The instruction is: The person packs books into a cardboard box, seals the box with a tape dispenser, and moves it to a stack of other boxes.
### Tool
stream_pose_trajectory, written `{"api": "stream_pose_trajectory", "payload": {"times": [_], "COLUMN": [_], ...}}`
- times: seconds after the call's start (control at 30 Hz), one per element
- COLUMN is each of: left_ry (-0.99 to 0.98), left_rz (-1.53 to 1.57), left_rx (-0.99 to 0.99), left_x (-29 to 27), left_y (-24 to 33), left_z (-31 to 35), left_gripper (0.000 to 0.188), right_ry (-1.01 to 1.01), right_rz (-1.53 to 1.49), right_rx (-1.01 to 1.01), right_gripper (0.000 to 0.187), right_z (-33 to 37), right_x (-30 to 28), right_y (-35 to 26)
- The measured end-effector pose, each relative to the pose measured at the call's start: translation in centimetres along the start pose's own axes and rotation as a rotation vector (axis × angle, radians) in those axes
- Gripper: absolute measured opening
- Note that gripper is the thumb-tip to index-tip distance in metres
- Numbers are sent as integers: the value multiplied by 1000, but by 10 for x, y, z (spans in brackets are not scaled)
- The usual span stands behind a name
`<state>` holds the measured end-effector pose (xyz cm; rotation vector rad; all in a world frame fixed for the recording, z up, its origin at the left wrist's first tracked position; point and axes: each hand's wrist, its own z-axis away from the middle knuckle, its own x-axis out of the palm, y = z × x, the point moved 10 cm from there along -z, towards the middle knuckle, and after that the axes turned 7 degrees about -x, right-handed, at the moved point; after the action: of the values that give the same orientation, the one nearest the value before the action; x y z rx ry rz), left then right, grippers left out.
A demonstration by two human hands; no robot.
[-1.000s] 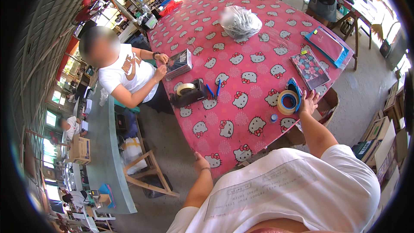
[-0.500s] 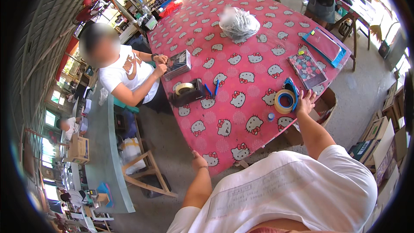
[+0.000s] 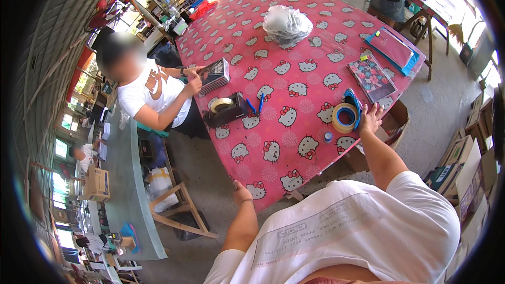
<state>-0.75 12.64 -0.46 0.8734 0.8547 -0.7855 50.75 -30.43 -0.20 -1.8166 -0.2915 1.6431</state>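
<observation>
My right hand point(image 3: 371, 119) lies on the right edge of a table with a pink cartoon-cat cover point(image 3: 286, 139), fingers spread. Beside its fingertips are a roll of tape point(image 3: 339, 118) and a blue item, partly hidden by the roll. A small blue-and-white cap-like piece point(image 3: 328, 137) lies closer to me. My left hand point(image 3: 242, 193) is curled round the table's near left edge, with some of its fingers hidden. Across the left corner, a co-worker point(image 3: 152, 89) in a white shirt has both hands at a stack of dark flat cases point(image 3: 214, 76).
A black tape dispenser point(image 3: 226, 111) and blue snips point(image 3: 256, 105) lie near the co-worker. Farther back sits a clear plastic bag point(image 3: 287, 27). A flowered notebook point(image 3: 372, 77) and folders point(image 3: 392, 51) lie at right. An open carton point(image 3: 397, 126) stands below the right edge.
The view has shifted slightly, so the table's things sit a little higher and further left. The co-worker's hands have moved a little over the cases. My hands keep their places.
</observation>
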Motion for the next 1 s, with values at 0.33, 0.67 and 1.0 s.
{"api": "stream_pose_trajectory", "payload": {"times": [0.33, 0.67, 1.0], "left_ry": [32, 19, 24], "left_rz": [20, -9, -5], "left_rx": [-5, 9, 30], "left_x": [6, 5, 4], "left_y": [-6, -2, -1], "left_z": [-12, -8, -6], "left_gripper": [80, 80, 82], "right_ry": [6, 21, 20], "right_rz": [-12, 1, 5], "right_rx": [7, 3, -5], "right_gripper": [60, 59, 60], "right_z": [0, 0, -2], "right_x": [0, -1, 2], "right_y": [-1, 0, 1]}}
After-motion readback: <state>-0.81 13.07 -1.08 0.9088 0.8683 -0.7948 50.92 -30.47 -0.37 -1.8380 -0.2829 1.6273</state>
